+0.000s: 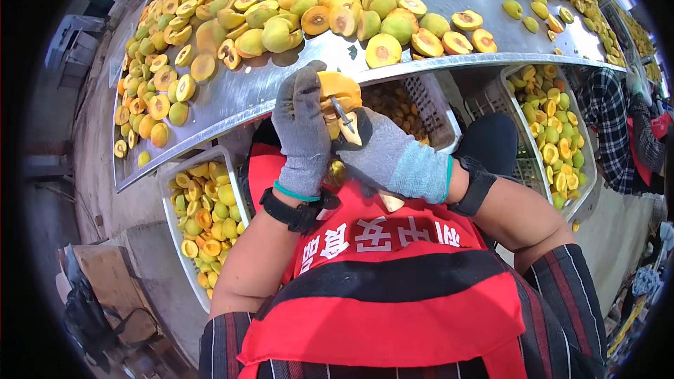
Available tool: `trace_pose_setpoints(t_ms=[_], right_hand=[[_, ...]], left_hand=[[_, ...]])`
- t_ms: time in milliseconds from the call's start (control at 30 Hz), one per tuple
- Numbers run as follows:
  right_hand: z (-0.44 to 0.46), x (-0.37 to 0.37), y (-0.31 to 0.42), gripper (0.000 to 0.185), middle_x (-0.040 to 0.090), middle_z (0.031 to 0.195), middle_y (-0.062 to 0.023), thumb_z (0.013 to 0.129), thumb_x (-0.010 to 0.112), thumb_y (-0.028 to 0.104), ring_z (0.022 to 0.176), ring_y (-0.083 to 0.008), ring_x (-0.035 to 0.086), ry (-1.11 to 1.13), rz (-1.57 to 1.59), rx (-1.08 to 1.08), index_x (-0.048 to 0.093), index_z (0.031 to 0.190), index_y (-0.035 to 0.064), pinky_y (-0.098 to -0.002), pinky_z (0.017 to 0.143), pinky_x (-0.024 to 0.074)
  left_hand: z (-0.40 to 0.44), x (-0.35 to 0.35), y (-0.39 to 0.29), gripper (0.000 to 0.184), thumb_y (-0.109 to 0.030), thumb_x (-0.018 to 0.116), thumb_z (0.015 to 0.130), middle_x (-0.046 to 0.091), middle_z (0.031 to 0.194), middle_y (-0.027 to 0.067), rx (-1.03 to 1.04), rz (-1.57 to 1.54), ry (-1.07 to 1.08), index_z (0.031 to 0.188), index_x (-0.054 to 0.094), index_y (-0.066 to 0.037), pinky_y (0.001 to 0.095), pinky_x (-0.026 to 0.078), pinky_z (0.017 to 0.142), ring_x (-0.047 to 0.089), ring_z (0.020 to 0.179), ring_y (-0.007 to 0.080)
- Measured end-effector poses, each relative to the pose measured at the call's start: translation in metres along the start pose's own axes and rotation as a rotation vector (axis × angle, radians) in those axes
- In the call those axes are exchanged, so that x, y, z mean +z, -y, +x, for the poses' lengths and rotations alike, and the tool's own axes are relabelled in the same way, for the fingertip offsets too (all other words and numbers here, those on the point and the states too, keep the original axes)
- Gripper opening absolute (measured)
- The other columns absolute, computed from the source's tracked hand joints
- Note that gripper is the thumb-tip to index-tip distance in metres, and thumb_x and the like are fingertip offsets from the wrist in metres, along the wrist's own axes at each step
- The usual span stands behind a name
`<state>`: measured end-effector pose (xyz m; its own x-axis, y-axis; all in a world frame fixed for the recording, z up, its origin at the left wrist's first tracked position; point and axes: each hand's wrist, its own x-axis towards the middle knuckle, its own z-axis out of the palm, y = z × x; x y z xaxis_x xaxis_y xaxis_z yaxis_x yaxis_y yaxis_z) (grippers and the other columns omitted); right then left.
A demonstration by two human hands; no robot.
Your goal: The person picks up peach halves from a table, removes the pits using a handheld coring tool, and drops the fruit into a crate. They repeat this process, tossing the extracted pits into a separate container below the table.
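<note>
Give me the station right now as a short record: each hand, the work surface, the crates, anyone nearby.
Left hand: gloved, holding a cut orange-yellow fruit
Right hand: gloved, gripping a tool with pale handle and dark metal end, against the fruit
Table: metal, fruit halves heaped along it, most cut faces orange or yellow
Left crate: fruit halves
Middle crate: darker brownish pieces, too small to identify
Right crate: fruit halves
Nearby: co-worker in plaid, far right

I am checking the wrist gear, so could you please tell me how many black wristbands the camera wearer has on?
2: the left black wristband, just above the grey-gloved left hand, and the right black wristband, just above the grey-gloved right hand.
</note>
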<state>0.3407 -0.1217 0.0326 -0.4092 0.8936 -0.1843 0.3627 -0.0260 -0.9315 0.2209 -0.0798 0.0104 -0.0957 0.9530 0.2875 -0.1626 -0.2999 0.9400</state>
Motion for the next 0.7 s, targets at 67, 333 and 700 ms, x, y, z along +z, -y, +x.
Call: trace_pose_setpoints(t_ms=[67,333,700], right_hand=[[0.002,0.002,-0.003,0.024,0.056,0.091,-0.0186,0.081,0.052,0.017,0.083,-0.0334,0.057,-0.062,-0.244,-0.113,0.055,0.1,0.0018,-0.0393,0.076,0.0471],[0.006,0.007,-0.011,0.023,0.057,0.085,-0.0176,0.08,0.054,0.015,0.07,-0.028,0.06,-0.22,-0.457,-0.275,0.054,0.099,0.0019,-0.0362,0.062,0.0495],[0.0,-0.005,-0.032,0.02,0.054,0.06,-0.0072,0.079,0.058,0.018,0.046,-0.0164,0.053,-0.174,-0.231,-0.423,0.053,0.09,0.0026,-0.0288,0.043,0.0436]], left_hand=[[0.005,-0.003,0.007,0.033,-0.028,0.048,0.092,0.06,0.099,0.0081,-0.002,0.162,0.009,0.1,0.058,0.003,0.0279,0.046,0.08,0.057,0.088,0.0145],[0.002,-0.013,0.011,0.031,-0.024,0.048,0.092,0.055,0.109,0.0098,-0.045,-0.008,-0.002,0.11,0.052,0.001,0.0304,0.043,0.088,0.053,0.1,0.0162],[-0.015,-0.028,-0.016,0.071,-0.006,0.06,0.075,0.034,0.132,0.0099,-0.124,0.159,0.469,0.136,0.024,-0.004,0.0327,0.035,0.1,0.039,0.12,0.0201]])
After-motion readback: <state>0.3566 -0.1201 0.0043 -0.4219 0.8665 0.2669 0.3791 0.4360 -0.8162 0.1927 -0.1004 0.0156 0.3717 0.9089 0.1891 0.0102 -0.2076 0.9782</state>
